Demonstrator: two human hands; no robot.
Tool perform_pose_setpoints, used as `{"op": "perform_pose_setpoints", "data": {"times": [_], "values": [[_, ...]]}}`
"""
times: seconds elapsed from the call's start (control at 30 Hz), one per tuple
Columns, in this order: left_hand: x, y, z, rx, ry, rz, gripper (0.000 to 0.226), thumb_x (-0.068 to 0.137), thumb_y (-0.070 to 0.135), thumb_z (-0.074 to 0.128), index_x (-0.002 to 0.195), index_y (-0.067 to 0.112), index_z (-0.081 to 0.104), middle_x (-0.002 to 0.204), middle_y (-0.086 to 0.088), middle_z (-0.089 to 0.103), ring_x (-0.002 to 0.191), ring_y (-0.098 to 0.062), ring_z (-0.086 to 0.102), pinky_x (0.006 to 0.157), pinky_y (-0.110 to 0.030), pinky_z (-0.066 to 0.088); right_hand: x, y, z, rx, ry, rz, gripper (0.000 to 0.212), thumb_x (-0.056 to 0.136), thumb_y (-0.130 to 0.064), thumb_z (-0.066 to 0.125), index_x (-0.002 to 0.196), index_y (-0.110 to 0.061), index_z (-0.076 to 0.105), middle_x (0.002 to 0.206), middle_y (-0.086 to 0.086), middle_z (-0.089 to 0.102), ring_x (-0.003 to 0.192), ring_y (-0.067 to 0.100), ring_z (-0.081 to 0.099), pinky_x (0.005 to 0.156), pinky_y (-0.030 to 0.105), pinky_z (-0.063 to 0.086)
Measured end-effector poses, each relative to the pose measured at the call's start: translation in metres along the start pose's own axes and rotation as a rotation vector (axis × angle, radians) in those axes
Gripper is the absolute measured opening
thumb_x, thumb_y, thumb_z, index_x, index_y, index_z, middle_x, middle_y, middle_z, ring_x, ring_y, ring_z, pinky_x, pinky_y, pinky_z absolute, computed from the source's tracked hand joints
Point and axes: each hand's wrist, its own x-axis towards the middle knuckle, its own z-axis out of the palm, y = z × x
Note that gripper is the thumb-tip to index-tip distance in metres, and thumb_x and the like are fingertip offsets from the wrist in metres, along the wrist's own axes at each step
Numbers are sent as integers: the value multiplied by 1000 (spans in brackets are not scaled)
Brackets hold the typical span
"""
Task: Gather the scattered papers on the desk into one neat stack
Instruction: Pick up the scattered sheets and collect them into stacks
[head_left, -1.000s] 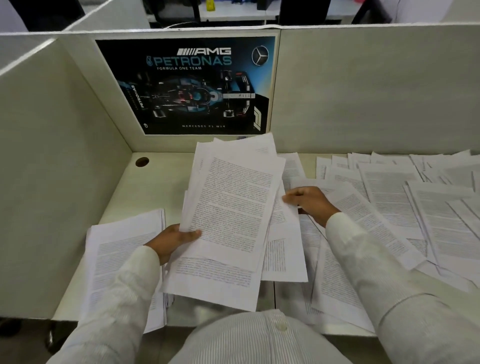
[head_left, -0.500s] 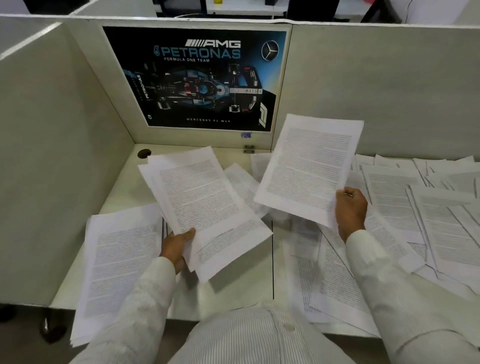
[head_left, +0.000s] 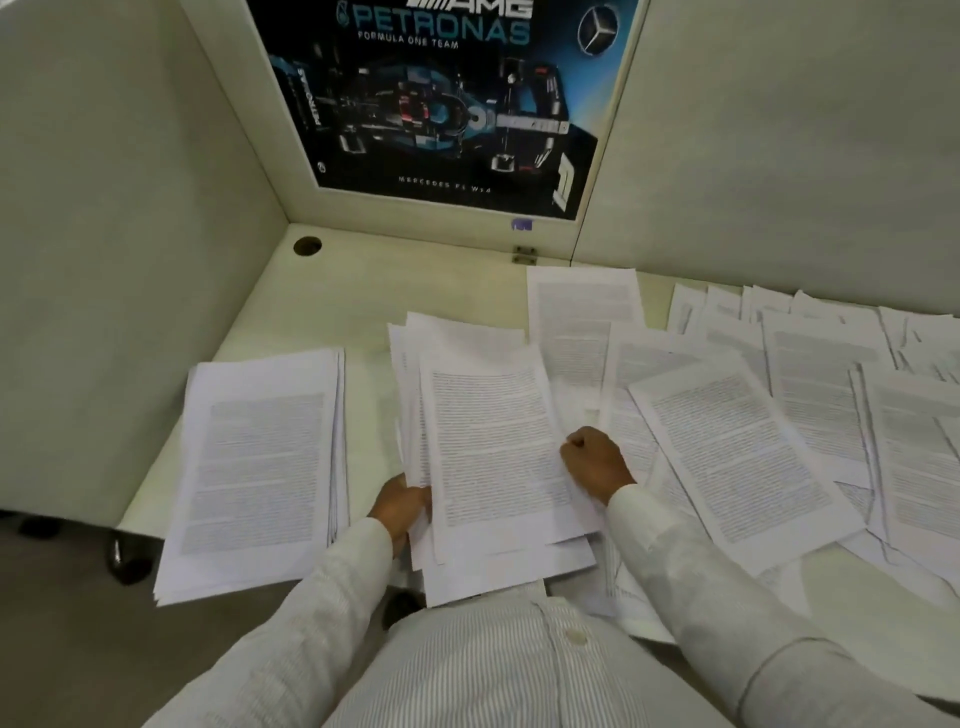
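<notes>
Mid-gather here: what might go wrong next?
1. The fanned bundle appears to overhang the near edge of the desk, and the left-hand grip holds only its left edge; sheets may slide off.
2. The left stack overhangs too; a nudge might tip it floorward.

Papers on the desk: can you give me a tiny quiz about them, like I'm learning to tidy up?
1. True or false: the neat stack lies to the left of the bundle that the person is holding.
2. Which hand grips the bundle's left edge? A) left B) right C) neither
3. Fill in: the scattered sheets lie on the person's ___ side.
Key: 1 true; 2 A, the left hand; 3 right.
</notes>
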Motion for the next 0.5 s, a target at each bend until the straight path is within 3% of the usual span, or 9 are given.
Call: {"op": "perform_pose_setpoints", "data": {"times": [0.03,0.17,0.3,0.43,0.5], "values": [[-3,-3,0,24,0,-5,16,93,10,65,107,5,70,107,-21,71,96,-31,67,87,-37,57,0,0,4,10,-26,8,6,94,-17,52,96,-11,52,90,0,55,82,17,53,60,23,39],[-6,-4,2,143,-40,12,22,93,17,67,115,13,67,110,-9,70,101,-24,66,94,-34,53,3,-5,16,118,-139,33,44,91,-28,66,126,-14,44,113,0,58,103,20,59,84,30,48],[-7,3,5,163,-49,4,24,95,27,65,116,17,64,115,-7,69,101,-21,65,91,-31,54,9,0,25,116,-152,-25,26,93,-18,64,117,-9,64,116,6,68,104,23,65,91,34,53],[-3,18,2,9,25,-84,30,96,51,54,108,25,63,104,-4,71,92,-25,68,71,-30,57,6,10,9,339,-54,-33,27,96,-12,60,122,-13,65,119,4,69,106,20,65,99,36,52],[3,23,-3,6,85,-93,26,97,47,55,99,23,65,98,-6,72,88,-27,69,71,-33,58,1,19,-1,484,15,-14,24,96,-9,60,117,-19,66,115,1,70,102,17,67,97,34,52]]}}
